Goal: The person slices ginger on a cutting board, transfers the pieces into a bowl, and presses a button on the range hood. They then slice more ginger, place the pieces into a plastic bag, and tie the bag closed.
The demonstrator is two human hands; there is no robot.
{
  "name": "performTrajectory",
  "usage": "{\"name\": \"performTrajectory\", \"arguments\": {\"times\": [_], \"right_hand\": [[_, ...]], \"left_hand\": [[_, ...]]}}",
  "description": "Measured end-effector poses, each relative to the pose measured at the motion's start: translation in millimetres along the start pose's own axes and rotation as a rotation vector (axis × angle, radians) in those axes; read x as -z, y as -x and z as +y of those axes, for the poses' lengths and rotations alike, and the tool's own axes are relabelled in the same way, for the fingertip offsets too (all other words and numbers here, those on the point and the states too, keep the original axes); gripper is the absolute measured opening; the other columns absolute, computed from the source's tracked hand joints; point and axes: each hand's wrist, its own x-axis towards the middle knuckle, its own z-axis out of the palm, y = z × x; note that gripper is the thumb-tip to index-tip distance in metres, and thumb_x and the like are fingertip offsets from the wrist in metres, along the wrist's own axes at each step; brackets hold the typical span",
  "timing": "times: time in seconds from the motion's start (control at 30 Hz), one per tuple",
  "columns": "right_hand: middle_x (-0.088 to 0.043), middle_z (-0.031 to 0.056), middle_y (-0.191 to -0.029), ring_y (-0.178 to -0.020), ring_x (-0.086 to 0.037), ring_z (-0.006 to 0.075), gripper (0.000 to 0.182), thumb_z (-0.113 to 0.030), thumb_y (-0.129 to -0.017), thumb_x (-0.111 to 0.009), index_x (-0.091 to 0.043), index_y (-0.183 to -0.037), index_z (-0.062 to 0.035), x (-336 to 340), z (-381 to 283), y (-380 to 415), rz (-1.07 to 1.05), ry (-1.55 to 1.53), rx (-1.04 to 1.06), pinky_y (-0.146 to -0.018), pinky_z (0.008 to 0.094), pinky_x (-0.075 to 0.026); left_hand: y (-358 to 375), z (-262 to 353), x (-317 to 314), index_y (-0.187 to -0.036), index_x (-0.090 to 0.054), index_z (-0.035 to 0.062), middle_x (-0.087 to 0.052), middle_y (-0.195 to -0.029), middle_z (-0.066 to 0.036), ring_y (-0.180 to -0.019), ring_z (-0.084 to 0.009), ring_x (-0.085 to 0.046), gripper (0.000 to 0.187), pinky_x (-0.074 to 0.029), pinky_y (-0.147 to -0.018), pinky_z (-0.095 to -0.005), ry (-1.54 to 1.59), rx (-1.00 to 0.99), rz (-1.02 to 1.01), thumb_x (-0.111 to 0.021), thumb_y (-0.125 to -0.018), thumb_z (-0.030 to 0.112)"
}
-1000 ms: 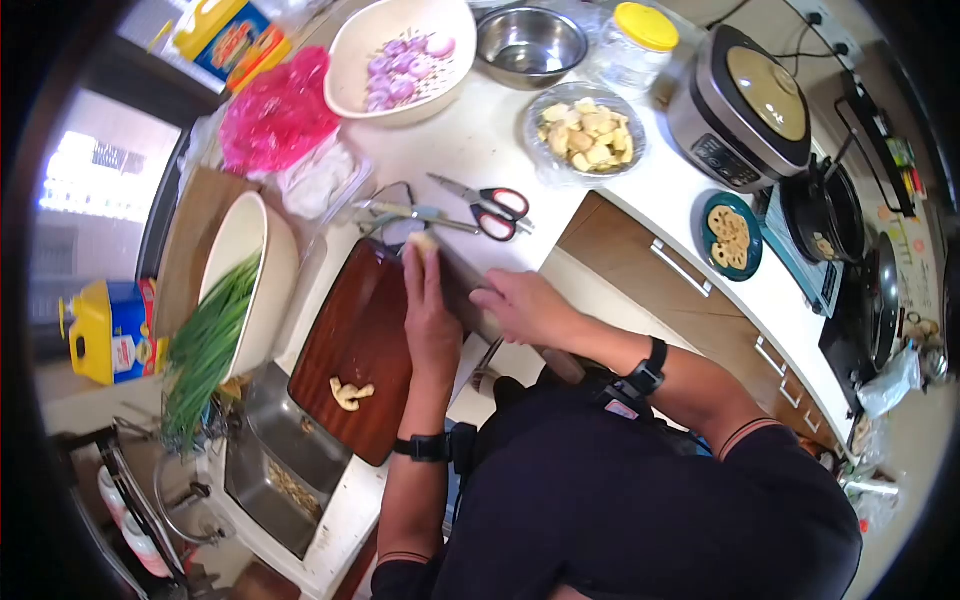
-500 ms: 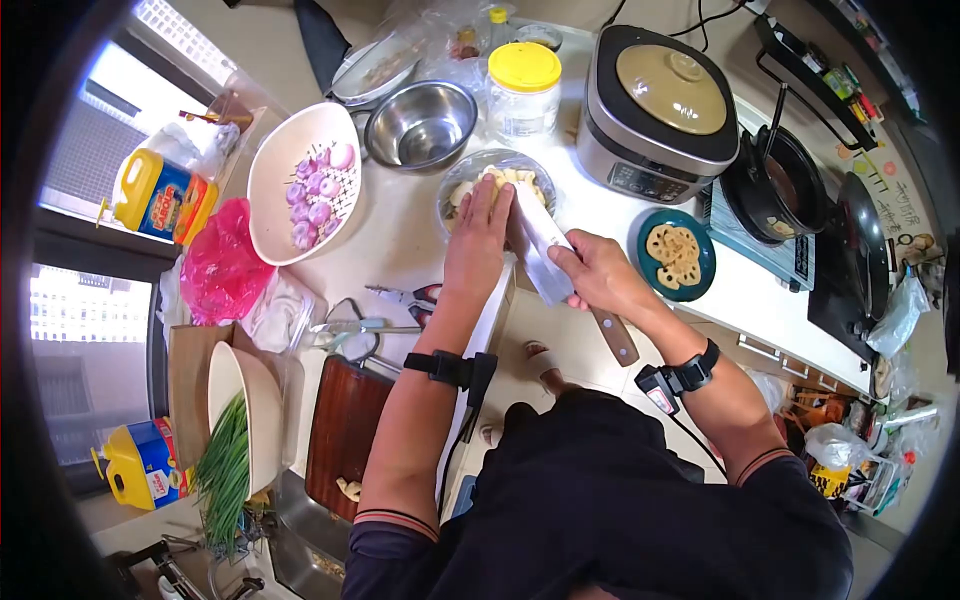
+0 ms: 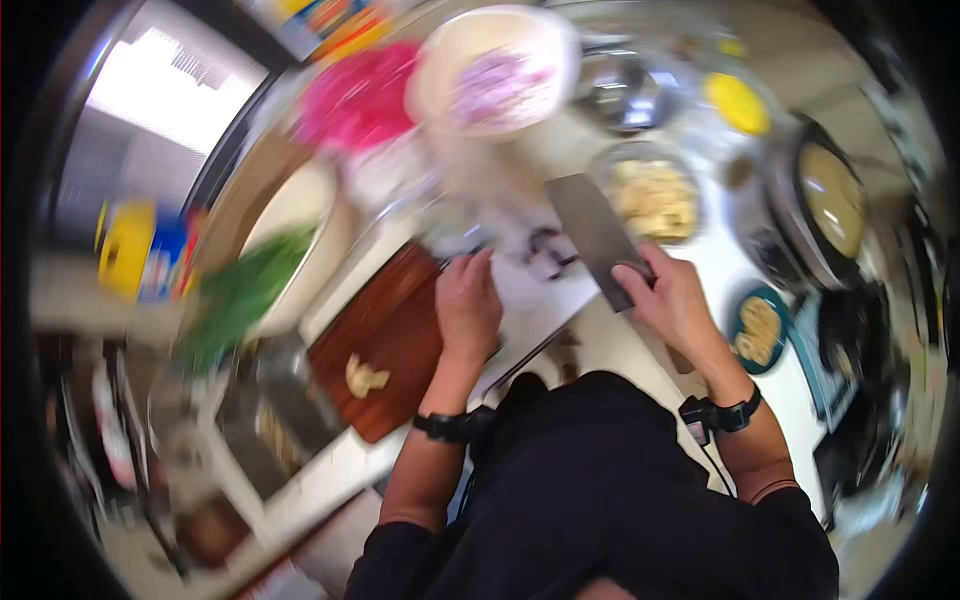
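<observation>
My right hand (image 3: 672, 300) is closed on a cleaver (image 3: 595, 230), gripping it where blade meets handle. The broad grey blade points up and to the left, its tip beside a clear bowl (image 3: 655, 195) of pale cut pieces. My left hand (image 3: 468, 305) is over the right edge of a brown wooden cutting board (image 3: 375, 320). Its fingers are curled in, with nothing visible between them, though motion smears the view. A pale, knobbly piece that looks like ginger (image 3: 365, 376) lies on the lower part of the board.
Behind the board are scissors (image 3: 548, 250) and a white basket (image 3: 495, 75) of purple onions. A tub (image 3: 305, 215) of green stalks and a sink (image 3: 270, 420) lie left. On the right stand a lotus-slice plate (image 3: 760, 325), a rice cooker (image 3: 815, 200) and a yellow-lidded jar (image 3: 738, 103).
My view has swung left toward the board and sink. My left hand has left the blade above the bowl and moved to the board. The cleaver has come away from the bowl's top.
</observation>
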Motion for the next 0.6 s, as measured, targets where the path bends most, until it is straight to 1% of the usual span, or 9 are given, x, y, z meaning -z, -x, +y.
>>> {"name": "performTrajectory", "arguments": {"times": [0.07,0.1,0.2,0.23,0.3,0.4,0.43,0.53,0.6], "right_hand": [[-0.067,0.0218,-0.076,-0.07,-0.066,0.0417,0.023,-0.022,-0.091,-0.067,-0.063,-0.101,-0.0017,-38.4,-29.6,-9.3,-0.155,0.104,0.186,-0.064,0.0466,-0.051],[-0.067,0.0221,-0.076,-0.072,-0.065,0.0423,0.021,-0.021,-0.092,-0.066,-0.062,-0.101,-0.0025,-63.7,-37.3,-13.0,-0.224,0.085,0.273,-0.064,0.0483,-0.05],[-0.064,0.0227,-0.078,-0.078,-0.064,0.0435,0.019,-0.02,-0.093,-0.064,-0.057,-0.096,-0.0033,-136.0,-57.1,-17.7,-0.372,0.062,0.509,-0.066,0.0514,-0.049],[-0.064,0.0218,-0.077,-0.078,-0.064,0.0432,0.017,-0.019,-0.094,-0.062,-0.056,-0.097,-0.0038,-152.1,-68.9,-14.5,-0.402,0.128,0.552,-0.066,0.0513,-0.05],[-0.065,0.0209,-0.076,-0.075,-0.066,0.0416,0.015,-0.018,-0.094,-0.06,-0.056,-0.097,-0.0035,-177.4,-91.3,-7.7,-0.48,0.24,0.595,-0.066,0.0501,-0.052],[-0.067,0.0204,-0.076,-0.071,-0.068,0.0396,0.015,-0.016,-0.094,-0.06,-0.056,-0.097,-0.0025,-204.4,-98.3,0.9,-0.474,0.41,0.66,-0.066,0.049,-0.054],[-0.067,0.0204,-0.076,-0.071,-0.068,0.0396,0.015,-0.016,-0.094,-0.06,-0.056,-0.097,-0.0025,-207.4,-100.7,2.0,-0.469,0.427,0.675,-0.066,0.049,-0.054],[-0.067,0.0208,-0.072,-0.069,-0.069,0.0389,0.014,-0.015,-0.094,-0.058,-0.057,-0.096,-0.0009,-215.1,-100.8,8.1,-0.572,0.553,0.687,-0.062,0.0485,-0.055],[-0.067,0.0213,-0.071,-0.068,-0.069,0.0394,0.014,-0.015,-0.095,-0.056,-0.057,-0.095,-0.0007,-221.0,-94.0,11.8,-0.593,0.572,0.677,-0.061,0.0488,-0.055]], "left_hand": [[37.9,-30.3,38.7,-0.104,-0.069,0.0013,-0.063,-0.089,-0.016,-0.083,-0.0367,-0.062,0.016,-0.05,-0.074,-0.0464,-0.095,0.169,0.046,-0.062,-0.09,0.005],[56.7,-43.0,59.7,-0.106,-0.068,0.0007,-0.063,-0.09,-0.018,-0.085,-0.0377,-0.062,0.018,-0.051,-0.077,-0.0469,-0.149,0.284,0.057,-0.061,-0.091,0.005],[118.5,-91.0,110.5,-0.105,-0.067,-0.0015,-0.066,-0.098,-0.021,-0.092,-0.0408,-0.063,0.018,-0.051,-0.083,-0.0454,-0.405,0.435,0.258,-0.06,-0.091,0.005],[130.2,-89.2,129.4,-0.106,-0.067,-0.0023,-0.066,-0.101,-0.024,-0.097,-0.0425,-0.062,0.018,-0.051,-0.086,-0.0456,-0.322,0.628,0.334,-0.061,-0.091,0.007],[159.3,-114.9,150.5,-0.109,-0.066,-0.0041,-0.066,-0.101,-0.025,-0.097,-0.0434,-0.063,0.023,-0.05,-0.087,-0.0468,-0.406,0.856,0.363,-0.062,-0.091,0.01],[171.2,-139.6,148.2,-0.113,-0.065,-0.0057,-0.065,-0.102,-0.027,-0.098,-0.0437,-0.062,0.029,-0.05,-0.087,-0.0472,-0.268,0.826,0.311,-0.063,-0.091,0.013],[168.5,-141.3,146.2,-0.113,-0.065,-0.0057,-0.065,-0.102,-0.027,-0.098,-0.0437,-0.062,0.029,-0.05,-0.087,-0.0472,-0.254,0.828,0.33,-0.063,-0.091,0.013],[154.9,-134.2,137.7,-0.113,-0.063,-0.0062,-0.062,-0.105,-0.025,-0.099,-0.0431,-0.061,0.031,-0.049,-0.086,-0.0495,-0.162,0.842,0.172,-0.065,-0.09,0.015],[149.1,-135.3,133.2,-0.11,-0.061,-0.0054,-0.062,-0.105,-0.025,-0.1,-0.0428,-0.061,0.03,-0.049,-0.086,-0.0493,-0.112,0.859,0.192,-0.065,-0.089,0.015]]}}
